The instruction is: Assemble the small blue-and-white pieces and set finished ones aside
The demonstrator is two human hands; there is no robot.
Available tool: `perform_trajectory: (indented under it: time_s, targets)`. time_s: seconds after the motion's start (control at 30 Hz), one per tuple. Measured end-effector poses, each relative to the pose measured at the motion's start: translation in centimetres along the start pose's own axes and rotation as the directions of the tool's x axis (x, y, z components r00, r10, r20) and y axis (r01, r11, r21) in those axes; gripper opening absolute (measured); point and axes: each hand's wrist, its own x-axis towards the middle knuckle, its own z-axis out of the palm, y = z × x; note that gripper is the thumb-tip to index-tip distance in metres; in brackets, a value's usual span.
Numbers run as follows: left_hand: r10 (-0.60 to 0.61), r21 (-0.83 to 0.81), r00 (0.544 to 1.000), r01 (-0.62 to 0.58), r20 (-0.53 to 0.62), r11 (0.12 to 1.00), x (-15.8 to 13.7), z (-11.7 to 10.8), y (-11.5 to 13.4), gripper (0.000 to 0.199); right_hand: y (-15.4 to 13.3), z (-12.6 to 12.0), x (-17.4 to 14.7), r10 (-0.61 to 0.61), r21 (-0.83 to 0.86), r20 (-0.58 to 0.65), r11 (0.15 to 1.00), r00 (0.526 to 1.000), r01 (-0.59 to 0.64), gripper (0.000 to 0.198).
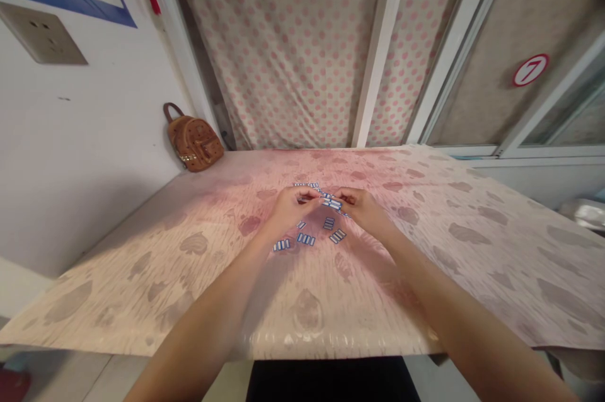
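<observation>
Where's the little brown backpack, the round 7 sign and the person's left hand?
Brown backpack (198, 143): head view, on its front.
7 sign (530, 70): head view, on its middle.
Left hand (290, 208): head view, on its back.

Blue-and-white striped pieces (333, 203) are held in the grip of the left hand (290, 206) and right hand (362, 206) over the leaf-patterned worktop (201, 263).
</observation>
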Motion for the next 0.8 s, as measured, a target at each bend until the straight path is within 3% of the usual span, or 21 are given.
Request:
perform_trajectory:
  time_s: [0.2,0.43,0.57,0.8]
  targets:
    - [-0.055,-0.074,0.995,0.048,-0.086,0.996,0.2,0.3,-0.4,0.016,-1.1,0.0,0.0,-0.047,0.177,-0.176,0.981,0.983,0.078,0.018]
    - [-0.059,-0.071,0.985,0.049,-0.161,0.996,0.2,0.5,0.0,0.016,-1.7,0.5,-0.4,-0.059,0.189,-0.147,0.978,0.987,0.087,0.016]
    - [-0.061,-0.083,0.987,0.050,-0.148,0.995,0.1,0.7,0.0,0.017,-1.4,0.7,-0.4,-0.067,0.173,-0.160,0.980,0.985,0.095,0.012]
    - [-0.027,-0.118,0.989,0.010,-0.142,0.993,0.1,0.9,-0.4,0.017,-1.0,0.6,-0.2,0.006,0.184,-0.256,0.982,0.967,0.042,0.016]
